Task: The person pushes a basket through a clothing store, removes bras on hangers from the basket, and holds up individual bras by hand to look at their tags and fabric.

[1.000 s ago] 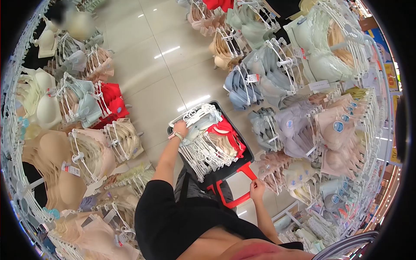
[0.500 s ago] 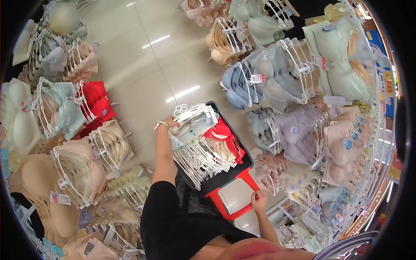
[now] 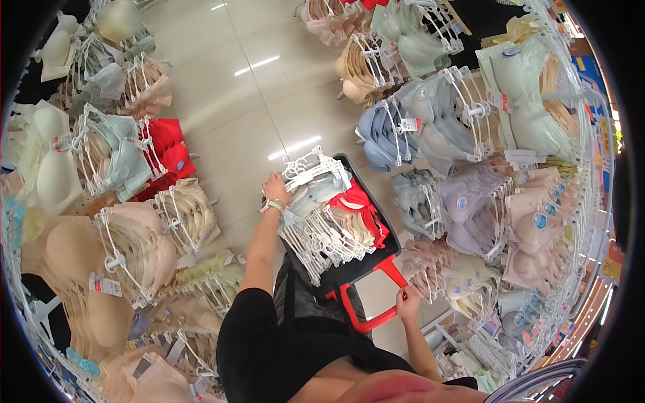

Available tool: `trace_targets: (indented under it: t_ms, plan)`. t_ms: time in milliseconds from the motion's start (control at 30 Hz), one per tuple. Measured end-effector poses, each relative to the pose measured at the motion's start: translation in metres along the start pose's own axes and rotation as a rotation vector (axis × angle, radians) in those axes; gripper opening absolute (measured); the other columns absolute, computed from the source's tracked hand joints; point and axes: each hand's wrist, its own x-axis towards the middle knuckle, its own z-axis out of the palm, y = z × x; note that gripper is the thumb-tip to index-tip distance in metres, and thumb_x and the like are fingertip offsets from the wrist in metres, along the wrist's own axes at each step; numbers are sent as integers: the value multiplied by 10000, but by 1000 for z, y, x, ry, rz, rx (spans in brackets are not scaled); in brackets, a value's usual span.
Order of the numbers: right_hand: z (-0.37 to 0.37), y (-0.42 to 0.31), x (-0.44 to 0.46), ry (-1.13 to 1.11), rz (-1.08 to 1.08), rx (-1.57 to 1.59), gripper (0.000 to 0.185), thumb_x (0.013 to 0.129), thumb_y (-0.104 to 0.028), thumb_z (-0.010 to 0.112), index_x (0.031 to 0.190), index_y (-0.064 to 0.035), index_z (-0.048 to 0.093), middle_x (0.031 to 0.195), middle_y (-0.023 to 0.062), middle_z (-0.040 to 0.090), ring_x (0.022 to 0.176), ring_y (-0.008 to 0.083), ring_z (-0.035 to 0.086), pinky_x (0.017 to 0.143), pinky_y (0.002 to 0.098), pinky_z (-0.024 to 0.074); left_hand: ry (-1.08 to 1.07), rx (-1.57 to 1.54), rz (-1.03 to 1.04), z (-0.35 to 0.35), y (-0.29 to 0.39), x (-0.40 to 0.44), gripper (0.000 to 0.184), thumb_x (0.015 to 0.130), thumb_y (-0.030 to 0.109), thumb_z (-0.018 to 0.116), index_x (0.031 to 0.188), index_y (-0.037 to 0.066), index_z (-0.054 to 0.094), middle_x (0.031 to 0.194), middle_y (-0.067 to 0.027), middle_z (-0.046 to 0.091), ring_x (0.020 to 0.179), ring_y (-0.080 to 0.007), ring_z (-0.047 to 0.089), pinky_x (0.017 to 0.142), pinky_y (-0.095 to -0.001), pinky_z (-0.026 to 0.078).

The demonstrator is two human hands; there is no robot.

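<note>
A black shopping basket (image 3: 396, 232) hangs in front of my body, filled with bras on white hangers. Pale blue bras (image 3: 310, 195) lie at its far end, a red bra (image 3: 366, 211) along the right side, and cream bras (image 3: 353, 227) in the middle. Many white hangers (image 3: 306, 252) fan out over the near left side. My right hand (image 3: 407, 302) is wrapped round the basket's red handle (image 3: 373, 324). At the far left corner, my left hand (image 3: 275, 188) is against the pale blue bras, fingers bent together; what they grip is hidden.
Racks of hanging bras line both sides of a tiled aisle (image 3: 248, 94). Beige bras (image 3: 80, 269) and red bras (image 3: 164, 151) hang at left. Blue bras (image 3: 383, 134) and lilac bras (image 3: 463, 201) hang at right, near the basket.
My left hand has shifted forward along the basket's left side, its fingers now pointing more away from me. The far hangers sit slightly higher. My right hand stays on the handle.
</note>
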Motion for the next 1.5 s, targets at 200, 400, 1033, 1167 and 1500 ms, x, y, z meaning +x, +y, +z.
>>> trace_targets:
  t_ms: [200,400,1033,1167,1500]
  plan:
    - [8,0,2,49,-38,4,121,723,-65,529,630,2,490,551,131,462,508,250,454,496,346,351,142,-122,40,1,1,-8,371,619,109,655,954,48,508,885,-118,557,905,-287,541,791,-406,406]
    - [6,7,0,44,-32,74,144,721,-48,528,596,-20,462,523,126,448,500,276,446,507,374,335,292,-130,180,-16,27,-67,316,604,79,617,897,47,503,882,-129,558,769,-315,553,712,-408,423]
    - [13,12,-5,180,-48,205,128,718,-51,528,612,1,480,532,129,457,500,259,461,494,351,340,-415,-420,185,-28,72,-79,469,563,330,712,841,-39,632,835,-209,632,804,-313,619,730,-357,488]
    - [13,7,1,233,-99,217,138,730,-59,526,625,21,487,531,134,455,488,229,457,481,332,343,-339,-471,255,-44,62,-99,406,572,295,722,769,-47,626,713,-186,630,685,-285,619,663,-356,480]
    - [25,-20,20,328,-100,334,139,715,-71,550,607,-5,492,530,129,469,511,284,479,502,377,353,-72,-1288,12,-156,27,-215,131,685,2,699,729,2,577,631,-30,576,519,-84,526,457,-236,419]
